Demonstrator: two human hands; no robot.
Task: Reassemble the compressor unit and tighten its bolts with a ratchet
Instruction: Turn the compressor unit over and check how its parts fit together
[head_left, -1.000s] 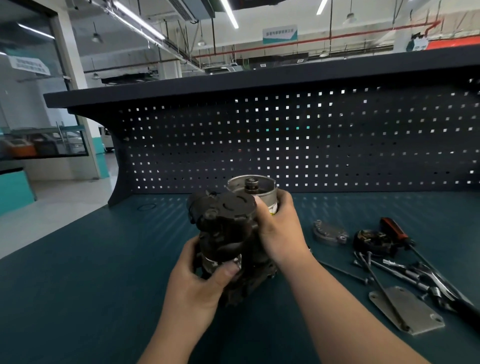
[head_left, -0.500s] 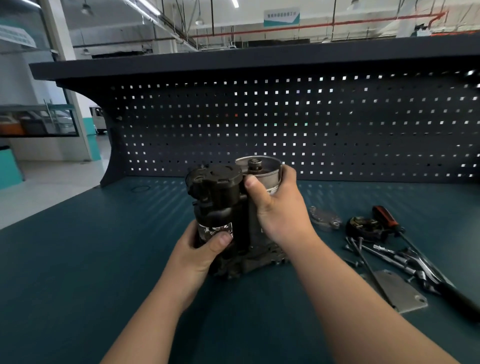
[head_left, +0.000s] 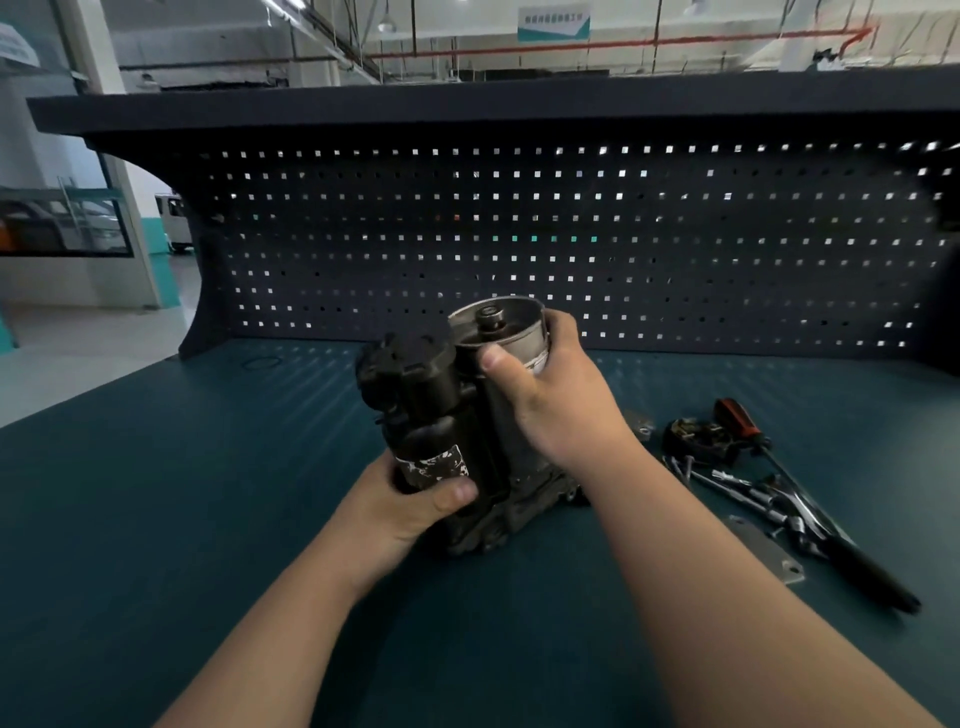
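Both bare forearms reach forward, the left hand (head_left: 410, 499) curled low, the right hand (head_left: 545, 395) wrapped higher in a closed grip.

Bright daylight from the hall behind pokes through the holes of my pegboard (head_left: 571, 234), throwing rows of pale dots onto the far edge of the tabletop (head_left: 182, 493). My side is dim and flat. Wide-angle bending curves the shelf (head_left: 467, 104); tools at the right edge are softly blurred.

Black matt-plastic compressor cylinder (head_left: 421, 395), torn paper label; dull silver metal motor can (head_left: 511, 338); matt teal worktop (head_left: 156, 519); grey metal plate (head_left: 769, 553).
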